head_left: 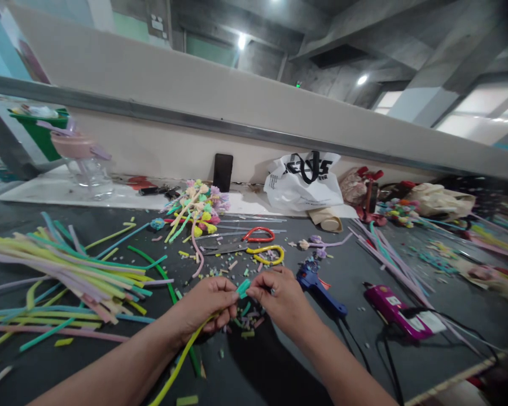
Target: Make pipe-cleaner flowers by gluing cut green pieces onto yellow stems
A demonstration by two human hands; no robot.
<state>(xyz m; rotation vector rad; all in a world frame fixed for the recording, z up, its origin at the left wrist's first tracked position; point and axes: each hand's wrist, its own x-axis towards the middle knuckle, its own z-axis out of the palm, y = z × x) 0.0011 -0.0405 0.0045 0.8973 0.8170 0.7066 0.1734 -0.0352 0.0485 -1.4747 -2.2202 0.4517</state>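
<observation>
My left hand [203, 307] is closed, fingertips pinching a small teal pipe cleaner piece [242, 288]. A long yellow pipe cleaner [178, 363] runs out from under the same hand toward the bottom edge. My right hand [281, 296] is also closed, its thumb and finger gripping the other side of the teal piece. Beneath the hands lie several short cut bits [249, 324]. Scissors [265, 254] with a red and a yellow handle loop rest just beyond. To the right of my right hand is a blue glue gun [322, 290].
Loose pipe cleaners [88, 276] spread over the left of the dark table. Finished-looking fuzzy flowers [203, 208] are heaped at the back. A phone [223, 172], a white bag [305, 180], a clear cup [88, 177] and a corded magenta device [400, 313] stand around.
</observation>
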